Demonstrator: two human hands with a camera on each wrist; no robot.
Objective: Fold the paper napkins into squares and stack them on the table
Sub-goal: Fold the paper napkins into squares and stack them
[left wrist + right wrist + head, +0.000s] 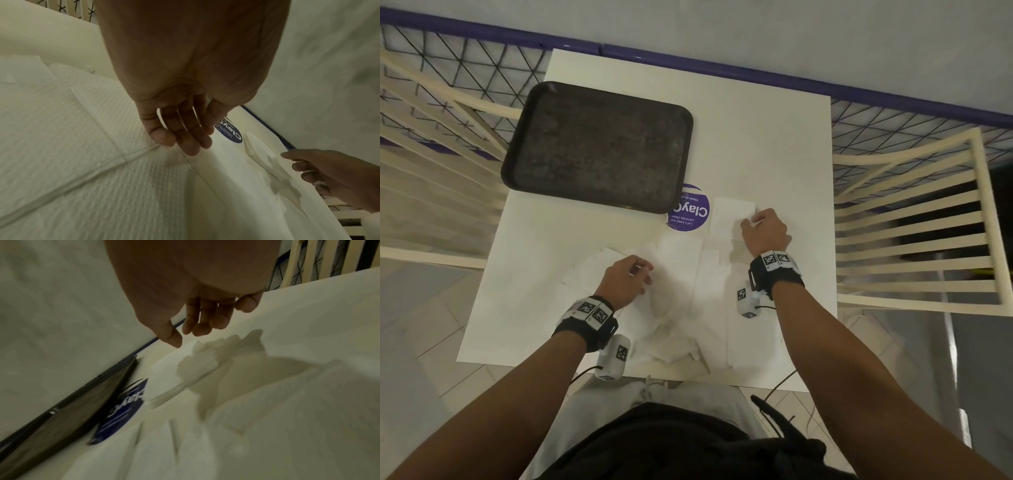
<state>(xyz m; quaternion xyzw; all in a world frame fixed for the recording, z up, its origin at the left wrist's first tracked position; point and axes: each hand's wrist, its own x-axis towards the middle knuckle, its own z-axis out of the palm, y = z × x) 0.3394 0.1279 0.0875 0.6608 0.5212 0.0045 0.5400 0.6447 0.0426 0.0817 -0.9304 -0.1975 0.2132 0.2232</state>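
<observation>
Many white embossed napkins, unfolded

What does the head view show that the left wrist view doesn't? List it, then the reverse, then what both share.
Head view only: the dark tray, the slatted chairs and both wristbands.

Left wrist view only: the unfolded napkin's embossed texture and creases under the left hand, fingers relaxed.

Both: the purple sticker, the folded napkin stack and the right hand by it.

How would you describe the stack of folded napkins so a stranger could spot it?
Find the dark tray on the white table, then the purple round sticker at its near corner. Just right of it lies the folded stack: small, neat and square, unlike the loose open napkins nearer the person.
</observation>
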